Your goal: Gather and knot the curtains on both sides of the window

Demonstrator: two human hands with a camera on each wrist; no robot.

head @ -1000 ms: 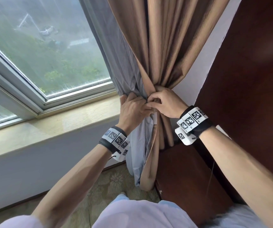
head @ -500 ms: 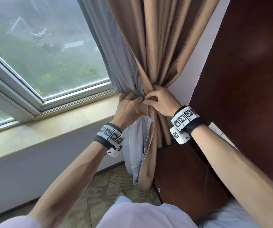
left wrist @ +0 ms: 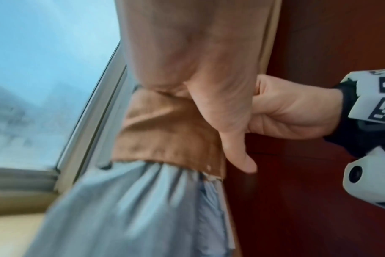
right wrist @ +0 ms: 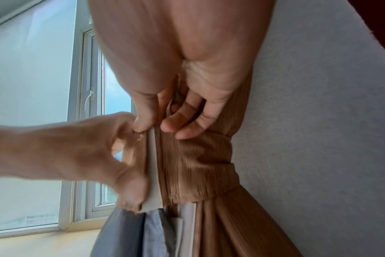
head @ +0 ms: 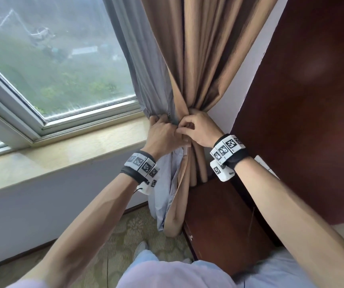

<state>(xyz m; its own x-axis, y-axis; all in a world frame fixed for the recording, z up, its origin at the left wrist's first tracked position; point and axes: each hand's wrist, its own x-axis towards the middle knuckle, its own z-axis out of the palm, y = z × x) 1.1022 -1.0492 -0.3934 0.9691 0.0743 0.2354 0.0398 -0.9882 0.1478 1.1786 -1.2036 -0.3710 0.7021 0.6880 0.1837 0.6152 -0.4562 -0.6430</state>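
The tan curtain [head: 204, 59] and its grey lining [head: 142, 69] are bunched into a narrow waist beside the window. A ribbed tan tie band [right wrist: 193, 165] wraps that waist, with a white strip [right wrist: 153, 165] along its end. My left hand [head: 162, 134] grips the band's left end and the gathered cloth, fingers curled behind it. My right hand [head: 198, 129] pinches the band's top edge between thumb and fingers, touching the left hand. Below the band [left wrist: 165, 130] the grey lining [left wrist: 132, 208] hangs loose.
The window [head: 52, 59] and its stone sill [head: 63, 154] lie to the left. A dark red wooden panel [head: 302, 100] and low cabinet [head: 219, 215] stand close on the right, with a strip of white wall [head: 239, 84] between. Patterned carpet [head: 115, 246] is below.
Both hands stay at the gathered waist of the curtain. The right hand's fingers have closed in against the left hand, and the view has shifted slightly.
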